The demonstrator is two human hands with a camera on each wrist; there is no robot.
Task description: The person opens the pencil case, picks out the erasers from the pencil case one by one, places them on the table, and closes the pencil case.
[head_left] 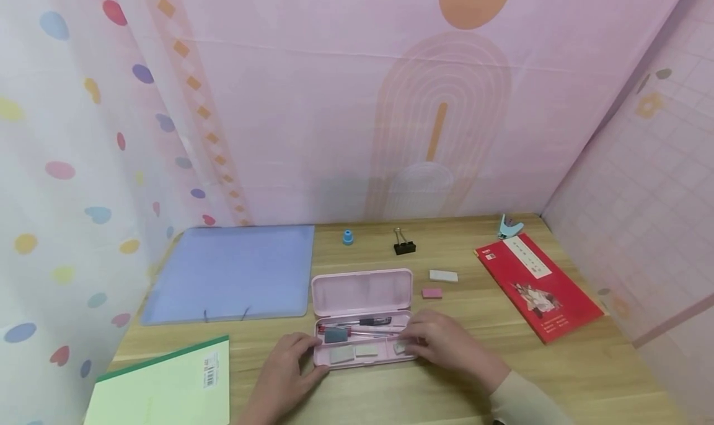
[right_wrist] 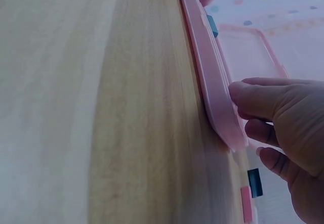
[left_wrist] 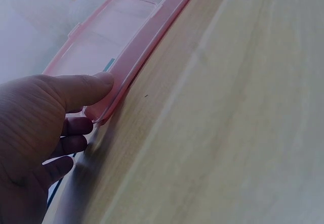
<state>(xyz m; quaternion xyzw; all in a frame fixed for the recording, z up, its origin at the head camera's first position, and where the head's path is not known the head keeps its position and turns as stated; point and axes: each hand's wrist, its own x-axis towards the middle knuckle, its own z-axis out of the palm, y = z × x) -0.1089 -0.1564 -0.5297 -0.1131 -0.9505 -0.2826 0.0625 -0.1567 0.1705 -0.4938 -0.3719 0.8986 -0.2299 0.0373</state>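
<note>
Between the two hands lies an open pink case (head_left: pixel 362 316), lid raised away from the person. Its tray holds pens, a dark eraser (head_left: pixel 336 335) toward the left hand's side, and pale erasers (head_left: pixel 354 353) along the near edge. Left hand (head_left: pixel 287 369): thumb pressed on the case's left near corner, fingers loosely curled beside it, gripping the end. Right hand (head_left: pixel 446 344): thumb on the right near corner, fingers curved over that end of the tray. Beyond the right hand: a white eraser (head_left: pixel 443 276), a pink eraser (head_left: pixel 432 293), a binder clip (head_left: pixel 404 244). Beyond the left hand: a blue folder (head_left: pixel 234 270).
</note>
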